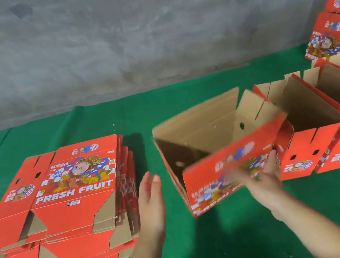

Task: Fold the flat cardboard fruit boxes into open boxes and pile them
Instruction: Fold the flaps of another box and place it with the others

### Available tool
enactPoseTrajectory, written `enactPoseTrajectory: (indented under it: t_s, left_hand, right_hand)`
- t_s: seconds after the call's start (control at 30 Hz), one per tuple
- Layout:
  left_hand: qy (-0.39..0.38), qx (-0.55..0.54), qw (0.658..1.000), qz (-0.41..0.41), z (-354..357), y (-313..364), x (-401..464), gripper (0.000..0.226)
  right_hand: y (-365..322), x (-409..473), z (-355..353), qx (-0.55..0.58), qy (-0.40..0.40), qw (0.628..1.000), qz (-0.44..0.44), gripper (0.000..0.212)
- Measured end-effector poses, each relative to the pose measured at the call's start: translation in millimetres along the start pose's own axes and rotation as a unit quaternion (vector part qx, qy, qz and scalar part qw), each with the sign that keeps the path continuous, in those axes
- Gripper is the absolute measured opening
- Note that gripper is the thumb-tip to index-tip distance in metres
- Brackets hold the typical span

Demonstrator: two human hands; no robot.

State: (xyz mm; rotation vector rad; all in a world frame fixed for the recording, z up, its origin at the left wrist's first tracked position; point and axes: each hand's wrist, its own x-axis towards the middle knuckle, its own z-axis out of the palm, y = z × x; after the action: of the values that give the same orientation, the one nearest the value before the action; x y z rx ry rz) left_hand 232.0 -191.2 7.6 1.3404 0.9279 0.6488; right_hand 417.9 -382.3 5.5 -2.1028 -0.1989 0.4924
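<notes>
One open box [221,156] sits tilted mid-frame on green tabletop [230,243], red outside w/ blurred cartoon print, plain brown inside, flaps up. Right hand [264,178] touches its near wall, fingers straight; left hand [151,198] released, apart from box. Flat stack [63,200] at left reads "FRESH FRUIT", w/ cartoon figure. Folded boxes [314,130] stand at right.

Open box [221,154] tilted on green mat [230,243] (blurred), both hands beside it, flat stack [64,204] left
</notes>
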Motion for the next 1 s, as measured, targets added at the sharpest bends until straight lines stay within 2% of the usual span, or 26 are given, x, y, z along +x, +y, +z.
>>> enactPoseTrajectory:
  t_s: [0.03,0.13,0.2,0.3,0.37,0.4,0.47,0.5,0.57,0.6,0.63,0.7,0.8,0.93,1.0]
  left_hand:
    - [-0.007,-0.002,1.000,-0.026,3.9,-0.3,2.9,0.071]
    - [-0.128,0.024,0.989,-0.076,25.5,-2.9,9.5,0.097]
    - [-0.208,0.061,0.973,-0.076,42.8,-8.3,7.5,0.107]
    - [-0.285,0.096,0.949,-0.098,59.2,-21.6,3.8,0.082]
    - [-0.317,0.133,0.935,-0.091,66.5,-30.7,-0.2,0.065]
    - [-0.310,0.154,0.936,-0.064,70.4,-33.4,-1.5,0.055]
    - [-0.208,0.156,0.966,0.000,77.2,-31.2,-0.9,0.025]
    - [-0.128,0.137,0.982,0.020,79.1,-26.2,0.5,0.026]
    - [0.001,0.126,0.991,0.045,82.3,-10.9,6.2,0.047]
    - [0.009,0.127,0.991,0.043,84.1,-3.9,12.4,0.062]
    - [-0.021,0.124,0.992,0.033,86.9,3.9,17.7,0.071]
    - [-0.096,0.113,0.989,0.006,92.6,12.0,26.9,0.072]
    - [-0.064,0.222,0.973,-0.003,90.0,14.6,34.1,0.084]
    - [-0.060,0.234,0.970,-0.015,91.2,11.6,37.6,0.045]
    - [-0.063,0.284,0.957,-0.006,96.1,15.2,36.5,0.029]
  right_hand:
    - [-0.7,-4.1,6.9,0.017,-0.033,0.999,0.005,0.115]
    - [4.2,-20.5,30.5,0.096,-0.179,0.979,0.002,0.121]
    - [8.0,-29.7,46.6,0.080,-0.246,0.965,-0.050,0.127]
    - [10.4,-36.5,64.8,0.005,-0.249,0.957,-0.148,0.132]
    - [7.2,-35.3,64.9,-0.031,-0.169,0.968,-0.183,0.129]
    - [6.1,-32.4,61.9,-0.068,-0.109,0.971,-0.202,0.127]
    - [4.2,-22.9,52.6,-0.165,0.000,0.956,-0.241,0.125]
    - [2.0,-17.6,46.2,-0.216,0.035,0.942,-0.254,0.123]
    - [-5.9,-8.5,33.3,-0.296,0.052,0.919,-0.256,0.108]
    - [-11.6,-4.9,28.5,-0.320,0.042,0.913,-0.249,0.093]
    - [-17.3,-1.9,25.9,-0.338,0.029,0.908,-0.245,0.077]
    - [-26.1,-0.5,24.1,-0.354,0.014,0.903,-0.245,0.053]
    - [-32.2,-3.9,20.0,-0.353,-0.001,0.906,-0.233,0.037]
    - [-42.1,-0.2,4.1,-0.419,-0.015,0.882,-0.214,0.024]
    - [-48.4,-2.4,-0.3,-0.453,0.024,0.862,-0.226,0.018]
